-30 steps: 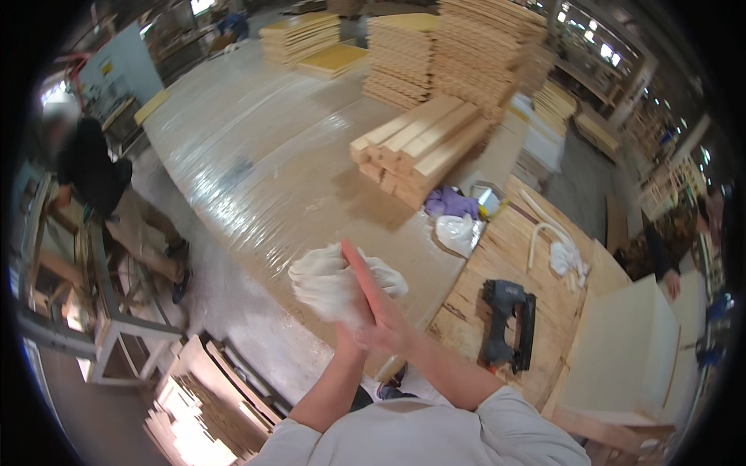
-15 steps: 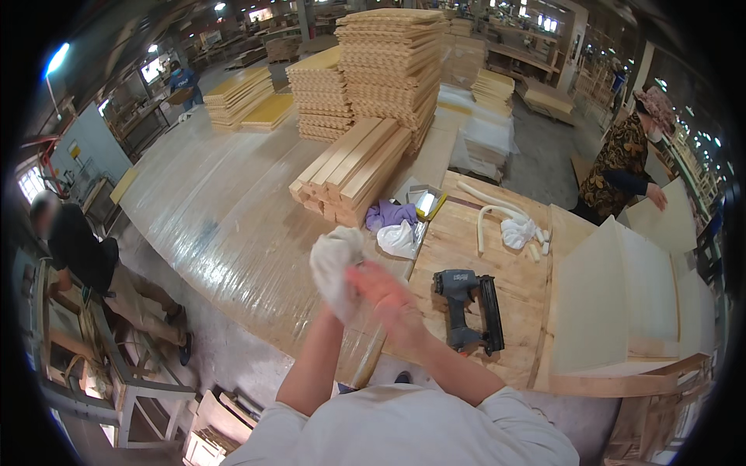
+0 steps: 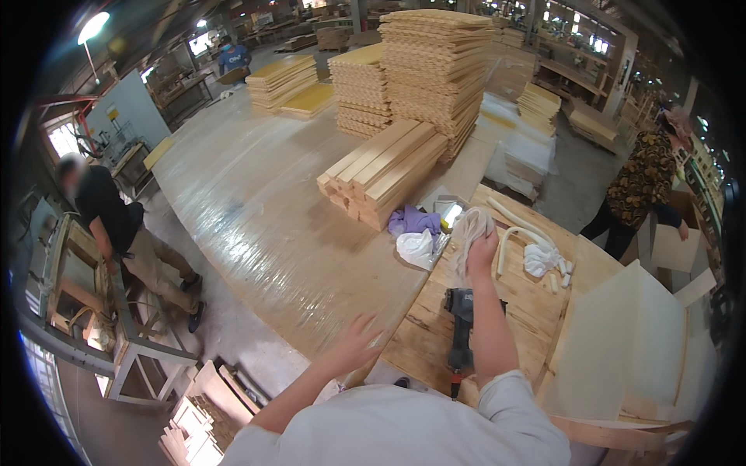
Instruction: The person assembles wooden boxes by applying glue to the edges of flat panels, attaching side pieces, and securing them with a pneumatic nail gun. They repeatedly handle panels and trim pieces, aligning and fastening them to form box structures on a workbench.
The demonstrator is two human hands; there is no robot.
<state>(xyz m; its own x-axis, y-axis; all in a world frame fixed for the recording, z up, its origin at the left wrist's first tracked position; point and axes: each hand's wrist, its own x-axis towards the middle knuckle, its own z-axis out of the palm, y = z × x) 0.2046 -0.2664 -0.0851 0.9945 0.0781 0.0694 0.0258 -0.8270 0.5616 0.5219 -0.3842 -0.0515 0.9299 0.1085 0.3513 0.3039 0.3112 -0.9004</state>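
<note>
My right hand (image 3: 483, 250) grips a crumpled off-white cloth (image 3: 468, 228), possibly a glove, above the far part of the wooden worktop (image 3: 420, 330). Bare and with its fingers spread, my left hand (image 3: 353, 346) hovers near the front corner of the large film-covered table (image 3: 256, 210). A grey and black nail gun (image 3: 461, 326) lies on the worktop, partly covered by my right forearm. Just left of the cloth are a purple cloth (image 3: 412, 220), a white bundle (image 3: 417, 248) and a small open box (image 3: 449, 211).
Wooden bars (image 3: 385, 171) and tall stacks of slatted panels (image 3: 431, 78) stand on the large table. Curved pale tubes (image 3: 517, 225) and a white bag (image 3: 540, 260) lie right of the cloth. Pale panels (image 3: 606, 334) stand at right. Co-workers are at left (image 3: 116, 210) and right (image 3: 641, 182).
The off-white cloth was around my left hand, with my right hand against it. Now my right hand has carried it far right, and my bare left hand has drawn back toward me.
</note>
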